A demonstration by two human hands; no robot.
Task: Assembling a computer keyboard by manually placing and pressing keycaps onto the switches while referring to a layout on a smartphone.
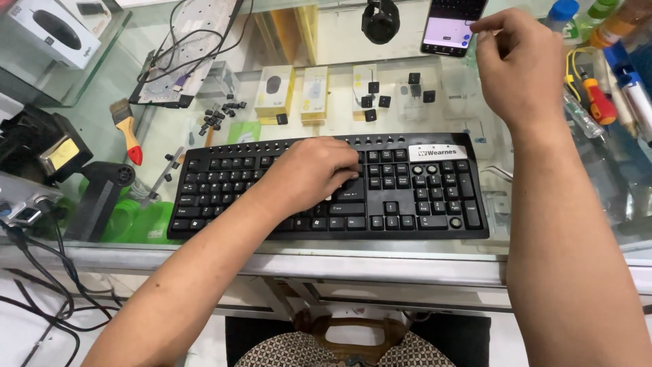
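Currently: left hand curled, fingertips pressing the black keyboard on the glass bench; right hand loosely bent, forefinger touching a phone.

The keyboard at centre frame is matt black plastic, like the loose keycaps above it. The desk is glossy clear glass (metal-edged at the front). The phone, top right, shows a glossy screen.
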